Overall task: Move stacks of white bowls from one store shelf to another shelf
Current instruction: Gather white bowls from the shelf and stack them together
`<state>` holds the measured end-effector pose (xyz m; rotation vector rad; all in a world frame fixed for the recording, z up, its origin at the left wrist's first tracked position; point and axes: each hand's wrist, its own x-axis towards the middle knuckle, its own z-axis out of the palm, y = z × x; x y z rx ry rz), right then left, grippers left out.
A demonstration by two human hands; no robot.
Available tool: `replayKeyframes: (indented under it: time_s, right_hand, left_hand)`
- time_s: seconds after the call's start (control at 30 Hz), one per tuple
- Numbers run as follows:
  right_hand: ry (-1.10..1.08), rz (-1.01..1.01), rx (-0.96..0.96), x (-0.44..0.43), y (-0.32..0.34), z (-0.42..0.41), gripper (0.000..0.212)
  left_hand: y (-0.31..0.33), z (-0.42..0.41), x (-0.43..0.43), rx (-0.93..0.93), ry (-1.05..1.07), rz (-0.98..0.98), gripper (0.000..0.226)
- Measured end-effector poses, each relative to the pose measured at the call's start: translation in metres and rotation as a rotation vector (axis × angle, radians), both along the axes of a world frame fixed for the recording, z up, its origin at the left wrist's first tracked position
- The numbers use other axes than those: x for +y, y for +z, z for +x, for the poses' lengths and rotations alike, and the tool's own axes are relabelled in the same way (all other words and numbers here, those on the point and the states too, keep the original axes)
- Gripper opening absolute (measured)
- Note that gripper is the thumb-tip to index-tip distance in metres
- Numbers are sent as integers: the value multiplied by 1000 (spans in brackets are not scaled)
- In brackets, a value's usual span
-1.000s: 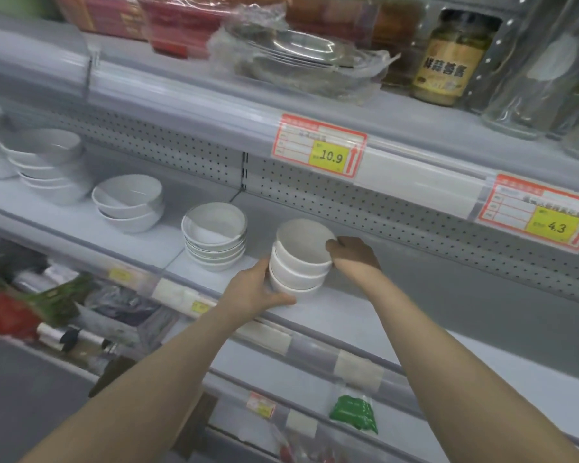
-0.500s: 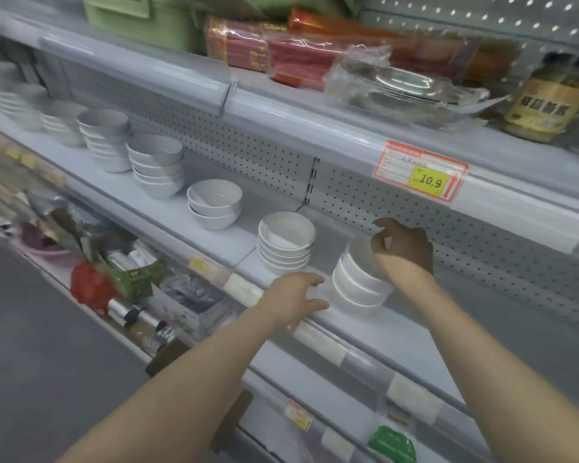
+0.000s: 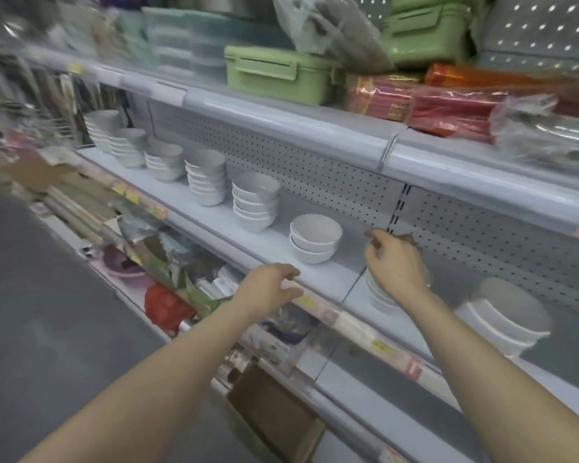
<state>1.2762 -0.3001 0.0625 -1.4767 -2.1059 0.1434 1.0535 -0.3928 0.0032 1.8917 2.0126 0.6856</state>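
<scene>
Even, shadowless store light; motion blur smears the edges.

Shop: price-tagged shelves (image 3: 315, 279) of stacked bowls (image 3: 254, 205)

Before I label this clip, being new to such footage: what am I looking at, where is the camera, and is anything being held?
No machine here: these are a person's two bare arms, filmed by one wide-angle camera worn on the head, looking forward and down. The left hand hovers at the front edge of the middle shelf, holding nothing. The right hand hangs over a stack of white bowls that it partly hides and seems to grip nothing. On that shelf stand more bowls: a stack of two beyond the hands, a blurred stack at the far right, taller stacks to the left. Green lidded boxes sit above.
</scene>
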Motion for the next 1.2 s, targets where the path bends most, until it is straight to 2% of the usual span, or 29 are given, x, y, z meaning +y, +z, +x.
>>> replayKeyframes:
  time_s: [0.1, 0.27, 0.37, 0.5, 0.6, 0.7, 0.87, 1.1, 1.2]
  right_hand:
    - [14, -16, 14, 9, -11, -33, 33]
    - [-42, -73, -102, 37, -15, -68, 35]
    - [-112, -168, -210, 64, -12, -79, 28]
    - [-162, -328, -368, 100, -15, -95, 33]
    - [-112, -370, -361, 122, -23, -106, 33]
    - [-118, -358, -338, 134, -29, -108, 24]
    - [-104, -488, -381, 144, -38, -111, 32]
    - [-275, -556, -382, 131, -38, -121, 32]
    - [-343, -614, -369, 118, -32, -131, 30]
  left_hand:
    - [1, -36, 2, -34, 67, 21, 51]
    - [-5, -72, 22, -82, 92, -1, 60]
    - [-6, -82, 43, -124, 89, -34, 64]
    - [-14, -90, 70, -174, 63, -100, 71]
    - [-16, -98, 91, -181, 47, -123, 78]
    - [-22, -98, 107, -185, -2, -158, 85]
    - [-28, -95, 132, -196, -128, -220, 90]
    - [-31, -100, 149, -331, -244, -212, 81]
    - [-28, -111, 148, -331, -309, -187, 80]
